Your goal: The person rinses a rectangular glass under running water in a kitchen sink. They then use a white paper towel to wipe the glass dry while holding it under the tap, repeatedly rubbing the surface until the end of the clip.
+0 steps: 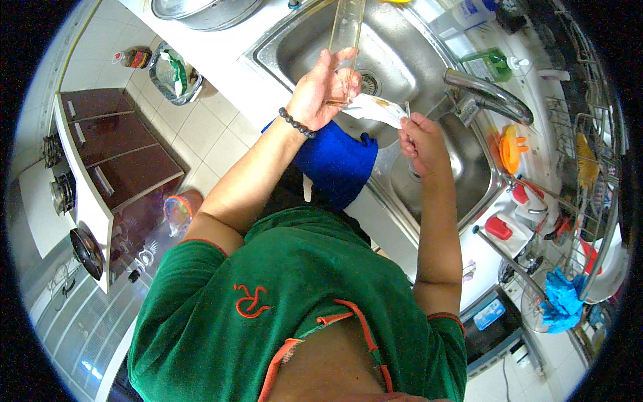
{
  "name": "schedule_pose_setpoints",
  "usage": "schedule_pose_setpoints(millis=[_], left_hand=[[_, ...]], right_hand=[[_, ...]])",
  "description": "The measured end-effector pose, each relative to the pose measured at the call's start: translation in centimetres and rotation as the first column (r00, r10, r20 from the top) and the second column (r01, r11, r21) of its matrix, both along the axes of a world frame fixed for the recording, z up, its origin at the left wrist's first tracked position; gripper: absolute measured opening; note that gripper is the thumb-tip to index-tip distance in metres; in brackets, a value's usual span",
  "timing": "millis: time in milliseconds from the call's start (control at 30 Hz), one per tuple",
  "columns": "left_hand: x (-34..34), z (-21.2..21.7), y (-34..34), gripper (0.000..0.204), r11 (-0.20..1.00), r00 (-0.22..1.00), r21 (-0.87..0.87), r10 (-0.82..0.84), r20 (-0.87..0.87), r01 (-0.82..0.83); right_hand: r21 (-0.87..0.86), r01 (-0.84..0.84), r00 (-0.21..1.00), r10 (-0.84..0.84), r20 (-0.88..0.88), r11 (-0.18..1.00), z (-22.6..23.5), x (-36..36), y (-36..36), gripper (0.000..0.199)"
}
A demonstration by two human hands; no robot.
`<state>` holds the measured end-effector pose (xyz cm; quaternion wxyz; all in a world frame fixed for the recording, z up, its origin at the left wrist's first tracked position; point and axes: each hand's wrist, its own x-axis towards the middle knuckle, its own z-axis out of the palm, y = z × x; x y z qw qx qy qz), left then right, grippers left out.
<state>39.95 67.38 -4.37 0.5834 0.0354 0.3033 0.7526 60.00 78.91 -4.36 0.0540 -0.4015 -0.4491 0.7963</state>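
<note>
My left hand (326, 90) grips a clear container (347, 30) over the steel sink (405, 50); my right hand (423, 142) is closed on one end of a white strip (375, 108) reaching toward my left fingers. The faucet (492, 95) juts in on my right, near a green bottle (487, 65) and an orange object (511, 149). A round pan (221, 17) sits on the bench (224, 53), left.

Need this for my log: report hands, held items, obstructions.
Left hand gripping long clear rectangular container. Right hand pinching thin white brown-marked sheet. Curved silver metal faucet to the right, clear of both hands.
</note>
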Motion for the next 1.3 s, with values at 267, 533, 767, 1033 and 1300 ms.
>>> schedule_pose_setpoints(millis=[267, 533, 767, 1033, 1300], left_hand=[[0.1, 0.3, 0.0, 0.052, 0.999, 1.0, 0.045, 0.011, 0.029, -0.012], [0.6, 1.2, 0.3, 0.055, 0.998, 0.997, 0.009, 0.067, -0.032, -0.066], [1.9, 1.3, 0.2, 0.056, 0.998, 0.995, -0.02, 0.054, -0.081, -0.056], [0.7, 0.1, 0.0, 0.054, 0.999, 0.98, 0.04, 0.045, -0.196, -0.038], [1.1, -0.7, -0.1, 0.052, 0.999, 0.967, -0.041, -0.039, -0.252, 0.03]], right_hand=[[0.361, -0.149, 0.983, 0.1, 0.152, 0.921, -3.4, 2.9, 0.3, 0.018], [0.383, -0.158, 0.981, 0.1, 0.168, 0.91, -5.0, 2.1, -4.3, 0.019], [0.018, -0.043, 0.996, 0.042, 0.082, 0.999, -0.1, -2.7, -3.9, 0.037], [0.001, -0.256, 0.967, 0.256, 0.004, 0.967, 0.7, -1.3, -3.6, 0.034], [-0.164, -0.226, 0.968, 0.202, -0.152, 0.96, 2.8, -1.6, -2.4, 0.034]])
